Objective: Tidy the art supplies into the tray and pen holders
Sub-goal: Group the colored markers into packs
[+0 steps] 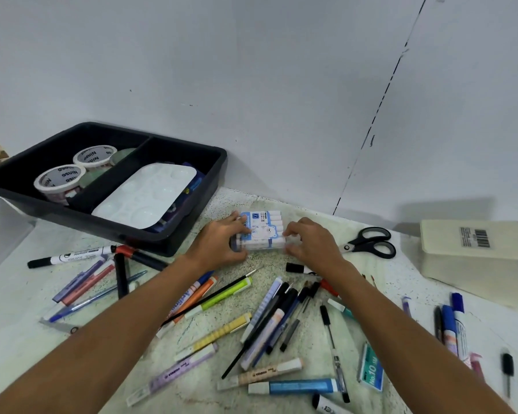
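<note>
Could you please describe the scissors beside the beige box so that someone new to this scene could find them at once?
Start at the beige box with the barcode label at the table's right edge. Just left of it, beyond the right hand, lie the scissors, closed, blades pointing toward the hands. Their two black loop handles set them apart from the straight pens and markers scattered nearer the viewer.

Tray [210, 162]: black. Palette [144, 198] inside: white. Tape rolls [95, 156]: white, black lettering. Marker pack [262, 230]: white with blue label. Scissors [371, 242] at 3 o'clock of pack: black handles. Box [473, 258]: cream, barcode. Worktop [281, 264]: pale, dark-speckled.
</note>
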A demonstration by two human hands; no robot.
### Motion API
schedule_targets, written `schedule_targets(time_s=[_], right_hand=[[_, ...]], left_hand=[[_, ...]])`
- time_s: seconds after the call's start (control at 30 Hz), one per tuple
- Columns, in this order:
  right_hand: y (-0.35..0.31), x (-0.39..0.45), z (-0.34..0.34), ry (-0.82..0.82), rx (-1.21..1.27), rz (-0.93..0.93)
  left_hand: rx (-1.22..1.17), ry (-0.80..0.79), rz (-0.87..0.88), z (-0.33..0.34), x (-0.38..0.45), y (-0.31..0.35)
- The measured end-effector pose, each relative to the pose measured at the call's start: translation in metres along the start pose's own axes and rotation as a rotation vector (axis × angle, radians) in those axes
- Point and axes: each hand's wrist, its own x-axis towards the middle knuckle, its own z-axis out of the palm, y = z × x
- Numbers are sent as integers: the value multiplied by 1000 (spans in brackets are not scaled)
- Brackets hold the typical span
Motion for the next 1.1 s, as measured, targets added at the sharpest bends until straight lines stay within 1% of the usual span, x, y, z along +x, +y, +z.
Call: schedule_targets(time_s=[0.1, 0.23, 0.43, 0.63, 0.7, 0.8, 0.87, 1.0, 1.03, 1.1], right_hand=[[1, -3, 2, 40, -86, -61], [4, -4, 2, 48, -116, -106], [0, -6, 4, 65, -156, -115], [-3, -14, 5, 95, -119, -101], [-3, -16, 6, 109, -128, -97], [-3, -16, 6, 143, -152, -87], [-2, -15, 6, 160, -180, -74], [1, -12, 8, 177, -159, 52], [2, -11, 9, 171, -115, 99], [3, -10, 9, 171, 64, 207]], left_hand=[[7, 54, 29, 4, -1, -1], [20, 90, 72, 6, -2, -3], [-5, 68, 51, 8, -1, -5], [64, 39, 173, 7, 7, -10], [18, -7, 127, 10, 11, -8], [-127, -131, -19, 8, 19, -5], [-152, -181, -94, 4, 26, -2], [-172, -213, -272, 0, 34, 15], [-170, -202, -283, 1, 34, 21], [-143, -128, -285, 2, 32, 34]])
